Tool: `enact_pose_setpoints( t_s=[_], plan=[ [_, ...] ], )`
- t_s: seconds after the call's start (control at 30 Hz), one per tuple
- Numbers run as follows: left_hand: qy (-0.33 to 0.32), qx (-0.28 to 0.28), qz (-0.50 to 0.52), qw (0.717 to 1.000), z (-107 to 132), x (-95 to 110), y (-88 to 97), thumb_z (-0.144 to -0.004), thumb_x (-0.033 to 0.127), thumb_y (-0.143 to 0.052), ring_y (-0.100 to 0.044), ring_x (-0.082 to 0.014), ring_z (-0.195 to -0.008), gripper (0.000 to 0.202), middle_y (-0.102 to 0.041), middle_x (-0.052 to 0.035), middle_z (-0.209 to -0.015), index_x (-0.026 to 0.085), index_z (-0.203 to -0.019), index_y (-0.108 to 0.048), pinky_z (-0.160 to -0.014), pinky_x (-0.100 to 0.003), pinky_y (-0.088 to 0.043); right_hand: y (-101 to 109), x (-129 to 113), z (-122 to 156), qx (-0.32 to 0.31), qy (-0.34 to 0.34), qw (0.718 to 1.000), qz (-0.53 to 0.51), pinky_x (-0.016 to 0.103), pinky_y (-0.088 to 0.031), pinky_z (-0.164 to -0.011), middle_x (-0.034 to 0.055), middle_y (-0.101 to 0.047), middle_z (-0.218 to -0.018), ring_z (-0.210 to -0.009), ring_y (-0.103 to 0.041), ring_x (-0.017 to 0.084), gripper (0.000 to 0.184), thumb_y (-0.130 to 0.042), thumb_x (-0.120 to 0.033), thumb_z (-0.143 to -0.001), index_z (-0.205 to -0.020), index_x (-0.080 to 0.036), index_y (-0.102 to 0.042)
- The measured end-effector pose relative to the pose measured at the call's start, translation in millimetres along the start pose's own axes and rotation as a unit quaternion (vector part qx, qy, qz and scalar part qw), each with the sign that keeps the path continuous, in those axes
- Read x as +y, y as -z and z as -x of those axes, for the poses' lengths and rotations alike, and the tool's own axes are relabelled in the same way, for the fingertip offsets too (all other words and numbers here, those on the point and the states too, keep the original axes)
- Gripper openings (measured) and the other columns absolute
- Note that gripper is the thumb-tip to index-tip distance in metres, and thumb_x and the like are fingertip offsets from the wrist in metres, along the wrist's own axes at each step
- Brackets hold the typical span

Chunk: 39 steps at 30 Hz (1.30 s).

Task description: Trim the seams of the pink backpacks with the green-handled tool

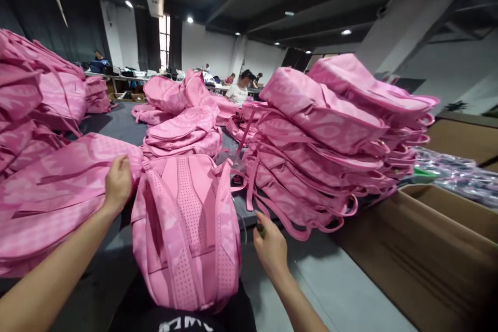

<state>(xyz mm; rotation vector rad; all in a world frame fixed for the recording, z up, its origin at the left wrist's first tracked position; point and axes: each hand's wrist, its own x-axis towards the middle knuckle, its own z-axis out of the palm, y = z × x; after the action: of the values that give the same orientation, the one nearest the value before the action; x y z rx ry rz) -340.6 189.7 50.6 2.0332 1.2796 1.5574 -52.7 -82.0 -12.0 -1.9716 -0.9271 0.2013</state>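
1. Landmark: front pink backpack (202, 202), centre, directly before the wearer. Strap side faces up/toward the wearer; perforated padding visible on the back panel and both shoulder straps. Lower end is at the wearer's black garment (187, 322), which has white lettering.
2. Left hand (119, 181): just left of the front backpack's upper end, over the checked-and-camo pink backpack (70, 181). Fingers drawn in narrow. Can't tell whether anything thin is pinched there.
3. Right hand (271, 246): just right of the front backpack, apart from it. Fingers curled around a small dark-green item (261, 230); mostly hidden, type unclear.
4. Right of the front backpack, beyond the right hand: tall stack of pink backpacks (311, 140), lying flat on each other, strap loops hanging off the near edge.
5. Behind the front backpack: smaller pile of pink backpacks (182, 132) on the grey tabletop (103, 123).
6. Far left of it: another heap of pink backpacks (58, 96), loose straps trailing.
7. Lower right of it, past the stack: open cardboard box (420, 254). Beyond that, clear plastic-wrapped items (459, 174) and a bright green piece (425, 175).
8. Well behind it: co-worker in a white top (238, 94), near more worktables.
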Motion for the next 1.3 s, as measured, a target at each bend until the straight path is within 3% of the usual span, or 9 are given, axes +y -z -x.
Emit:
enact_pose_setpoints(
  t_s=[0.07, 0.13, 0.27, 0.4, 0.53, 0.67, 0.9, 1.13, 1.3],
  plan=[
    [-0.110, -0.111, -0.026, 0.987, 23, 12, -19.1, -0.101, 0.042, -0.033, -0.059, -0.0224, -0.122, 0.046, -0.063, -0.0121, -0.131, 0.018, -0.134, -0.053, -0.105, -0.042, -0.049, -27, -35, 5, -0.027, 0.176, 0.975, 0.133, 0.043, -0.040, -0.110, 0.0150, -0.061, -0.135, -0.130, -0.051, 0.026, 0.049, -0.049, -0.010, -0.078, -0.124, -0.015, -0.062],
    [-0.215, -0.220, -0.050, 0.950, 61, 19, -42.5, -0.097, 0.041, -0.043, -0.055, -0.0232, -0.130, 0.040, -0.062, -0.0079, -0.136, 0.024, -0.130, -0.059, -0.112, -0.046, -0.043, -58, -65, 10, -0.120, 0.262, 0.932, 0.221, 0.032, -0.043, -0.106, 0.0068, -0.064, -0.132, -0.127, -0.054, 0.019, 0.048, -0.047, -0.002, -0.079, -0.119, -0.022, -0.065],
    [-0.291, -0.305, -0.116, 0.899, 133, 0, -72.3, -0.095, 0.031, -0.042, -0.052, -0.0293, -0.134, 0.041, -0.058, -0.0088, -0.142, 0.028, -0.131, -0.061, -0.111, -0.059, -0.043, -84, -66, 7, -0.137, 0.170, 0.931, 0.294, 0.031, -0.053, -0.073, 0.0136, -0.073, -0.106, -0.096, -0.069, 0.024, 0.035, -0.045, 0.001, -0.082, -0.100, -0.016, -0.069],
    [-0.317, -0.330, -0.144, 0.877, 157, -29, -68.4, -0.095, 0.030, -0.036, -0.047, -0.0296, -0.139, 0.049, -0.052, -0.0077, -0.148, 0.034, -0.142, -0.051, -0.113, -0.060, -0.041, -51, -9, -27, -0.125, 0.017, 0.931, 0.341, 0.034, -0.050, -0.065, 0.0208, -0.072, -0.089, -0.081, -0.071, 0.029, 0.027, -0.049, -0.016, -0.091, -0.112, -0.006, -0.064],
    [-0.330, -0.352, -0.148, 0.863, 146, -23, -62.6, -0.094, 0.031, -0.037, -0.053, -0.0354, -0.131, 0.049, -0.057, -0.0125, -0.141, 0.034, -0.140, -0.053, -0.107, -0.064, -0.042, -39, 21, -53, -0.178, -0.034, 0.937, 0.298, 0.025, -0.046, -0.064, 0.0079, -0.074, -0.090, -0.082, -0.071, 0.022, 0.030, -0.058, -0.039, -0.091, -0.112, -0.018, -0.065],
    [-0.370, -0.378, -0.132, 0.838, 107, 21, -88.7, -0.096, 0.032, -0.039, -0.061, -0.0318, -0.113, 0.041, -0.064, -0.0143, -0.124, 0.025, -0.132, -0.059, -0.097, -0.056, -0.047, -54, 8, -26, -0.178, -0.033, 0.944, 0.275, 0.026, -0.044, -0.067, 0.0065, -0.074, -0.091, -0.085, -0.069, 0.022, 0.027, -0.049, -0.033, -0.094, -0.111, -0.020, -0.065],
    [-0.489, -0.404, -0.083, 0.768, 21, 90, -149.2, -0.098, 0.050, -0.042, -0.057, -0.0226, -0.084, 0.043, -0.066, -0.0097, -0.087, 0.016, -0.089, -0.067, -0.078, -0.040, -0.040, -38, 3, 33, -0.055, 0.154, 0.974, 0.155, 0.029, -0.049, -0.071, 0.0112, -0.071, -0.088, -0.078, -0.066, 0.022, 0.035, -0.041, -0.030, -0.098, -0.118, -0.013, -0.065],
    [-0.563, -0.408, -0.074, 0.715, 18, 95, -131.5, -0.096, 0.045, -0.052, -0.053, -0.0184, -0.073, 0.038, -0.064, -0.0050, -0.074, 0.018, -0.072, -0.064, -0.071, -0.038, -0.030, -49, 42, 1, 0.010, 0.219, 0.966, 0.137, 0.029, -0.052, -0.066, 0.0106, -0.073, -0.091, -0.076, -0.069, 0.022, 0.030, -0.048, -0.026, -0.094, -0.113, -0.015, -0.068],
    [-0.573, -0.434, -0.069, 0.692, 14, 84, -128.1, -0.094, 0.052, -0.053, -0.053, -0.0185, -0.076, 0.041, -0.065, -0.0039, -0.078, 0.018, -0.073, -0.065, -0.079, -0.039, -0.031, -46, 42, 10, -0.023, 0.230, 0.963, 0.139, 0.028, -0.050, -0.065, 0.0079, -0.071, -0.085, -0.074, -0.067, 0.020, 0.029, -0.050, -0.021, -0.093, -0.116, -0.013, -0.066]
  ],
)
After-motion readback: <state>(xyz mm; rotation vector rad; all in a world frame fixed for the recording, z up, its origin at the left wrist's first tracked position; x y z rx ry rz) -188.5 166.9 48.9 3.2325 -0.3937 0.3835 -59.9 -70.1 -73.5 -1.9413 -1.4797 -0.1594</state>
